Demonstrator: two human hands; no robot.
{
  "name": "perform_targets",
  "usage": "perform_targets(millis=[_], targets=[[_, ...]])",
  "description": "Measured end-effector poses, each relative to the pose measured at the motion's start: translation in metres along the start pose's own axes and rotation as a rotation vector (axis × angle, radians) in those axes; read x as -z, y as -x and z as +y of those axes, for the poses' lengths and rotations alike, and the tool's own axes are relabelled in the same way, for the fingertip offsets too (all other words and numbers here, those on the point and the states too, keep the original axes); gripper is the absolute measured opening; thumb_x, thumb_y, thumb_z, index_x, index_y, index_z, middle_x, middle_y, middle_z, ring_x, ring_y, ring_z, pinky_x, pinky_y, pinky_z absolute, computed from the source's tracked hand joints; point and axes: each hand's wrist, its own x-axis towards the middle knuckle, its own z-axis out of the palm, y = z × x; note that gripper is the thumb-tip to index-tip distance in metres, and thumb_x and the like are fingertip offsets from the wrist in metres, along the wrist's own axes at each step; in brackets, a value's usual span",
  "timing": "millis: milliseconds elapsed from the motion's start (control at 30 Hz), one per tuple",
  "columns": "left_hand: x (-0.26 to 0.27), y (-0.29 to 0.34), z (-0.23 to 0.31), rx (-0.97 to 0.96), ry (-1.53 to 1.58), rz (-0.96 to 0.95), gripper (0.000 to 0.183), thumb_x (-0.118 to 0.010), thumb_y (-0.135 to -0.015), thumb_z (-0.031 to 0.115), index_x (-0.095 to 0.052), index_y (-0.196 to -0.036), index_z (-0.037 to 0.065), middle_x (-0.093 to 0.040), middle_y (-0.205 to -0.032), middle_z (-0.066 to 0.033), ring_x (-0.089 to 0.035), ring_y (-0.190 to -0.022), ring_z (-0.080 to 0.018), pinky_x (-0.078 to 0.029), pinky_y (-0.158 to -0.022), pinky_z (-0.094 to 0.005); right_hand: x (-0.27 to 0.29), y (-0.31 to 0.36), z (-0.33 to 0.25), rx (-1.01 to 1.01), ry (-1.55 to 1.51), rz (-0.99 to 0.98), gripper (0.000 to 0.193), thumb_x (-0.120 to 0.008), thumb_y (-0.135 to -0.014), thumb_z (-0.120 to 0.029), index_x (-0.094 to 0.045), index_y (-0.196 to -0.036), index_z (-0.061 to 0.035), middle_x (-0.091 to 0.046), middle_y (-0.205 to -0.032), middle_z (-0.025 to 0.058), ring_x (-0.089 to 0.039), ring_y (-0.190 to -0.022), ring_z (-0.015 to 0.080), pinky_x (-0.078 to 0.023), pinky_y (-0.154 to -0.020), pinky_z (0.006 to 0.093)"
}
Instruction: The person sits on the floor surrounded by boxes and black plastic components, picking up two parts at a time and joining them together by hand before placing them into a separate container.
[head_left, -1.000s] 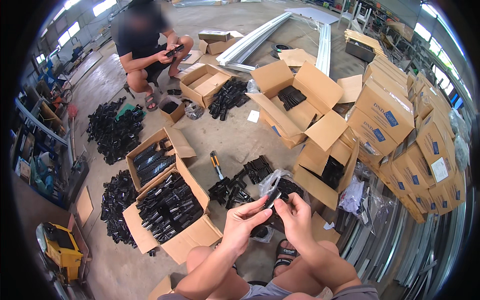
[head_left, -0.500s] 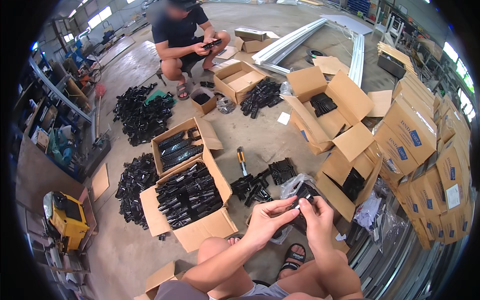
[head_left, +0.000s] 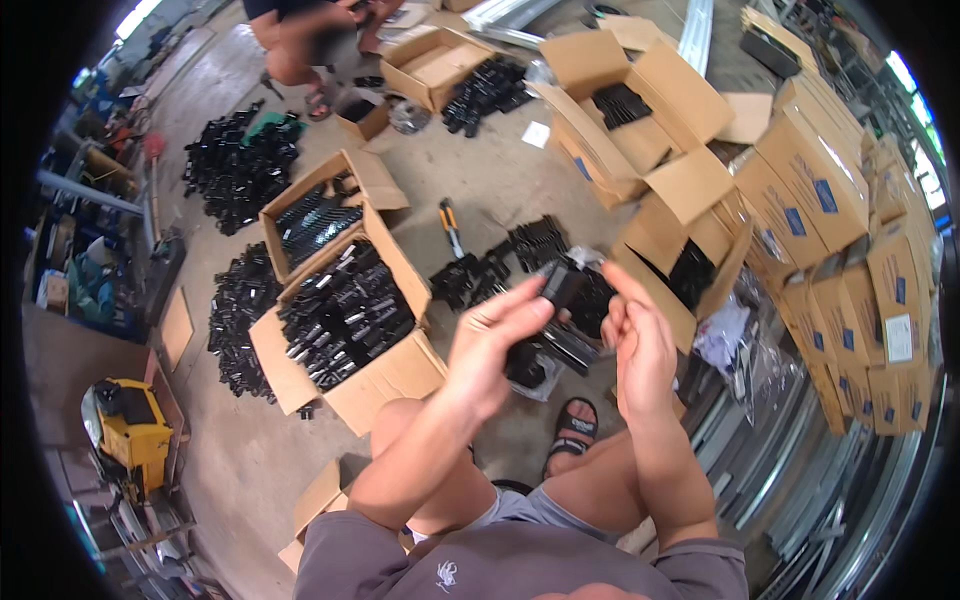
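Observation:
My left hand [head_left: 488, 335] pinches a short black rectangular part [head_left: 565, 286] between thumb and fingers, held up in front of my knees. Beside it, my right hand [head_left: 642, 345] is apart from the part, its index finger stretched out and the others loosely bent, with nothing visible in it. Below and behind the hands lie more black parts [head_left: 535, 242] in a row on the floor and a clear plastic bag [head_left: 535, 385], partly hidden. An orange-and-black handled tool [head_left: 450, 225] rests on the floor further left.
Left of me, an open carton [head_left: 385, 395] is filled with black parts, with heaps of parts [head_left: 240, 165] beyond. Open cartons [head_left: 690, 185] and stacked closed cartons [head_left: 800, 190] stand at right, above metal profiles [head_left: 770, 470]. Another person [head_left: 300, 45] crouches at the far left. A yellow machine [head_left: 130, 430] stands left.
My view has tipped downward. My right hand has come off the black part and moved aside; the left still holds it.

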Motion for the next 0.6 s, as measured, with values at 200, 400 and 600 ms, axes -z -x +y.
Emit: perform_targets(millis=[200, 400, 600], targets=[[0.009, -0.001, 0.013, -0.047, 0.077, -0.110, 0.053, -0.066, -0.091, 0.026, -0.048, -0.135, 0.001, -0.062, -0.106, -0.0095, -0.060, -0.099, -0.0175, -0.049, -0.091, -0.0308, 0.004, 0.003, -0.013, 0.239, 0.231, -0.147, 0.028, -0.047, -0.104, -0.015, -0.058, -0.121, 0.0038, -0.066, -0.101, 0.0108, -0.064, -0.092, 0.0135, -0.049, -0.078, 0.0254], [0.012, 0.000, 0.014, -0.008, 0.079, -0.208, 0.053, -0.066, -0.090, 0.028, -0.049, -0.133, 0.001, -0.061, -0.105, -0.0085, -0.059, -0.098, -0.0168, -0.047, -0.090, -0.0291, -0.001, 0.007, -0.010, 0.152, 0.278, -0.219, 0.021, -0.056, -0.099, -0.011, -0.064, -0.115, 0.0010, -0.063, -0.090, 0.0060, -0.057, -0.078, 0.0074, -0.046, -0.069, 0.0209], [0.006, 0.009, 0.009, -0.033, 0.010, -0.099, 0.042, -0.067, -0.089, 0.010, -0.058, -0.128, -0.002, -0.069, -0.104, -0.0122, -0.066, -0.092, -0.0181, -0.053, -0.085, -0.0300, -0.009, 0.006, -0.010, 0.062, 0.238, -0.167, 0.024, -0.062, -0.096, -0.011, -0.063, -0.115, 0.0034, -0.056, -0.080, -0.0031, -0.050, -0.071, 0.0016, -0.042, -0.064, 0.0184]])
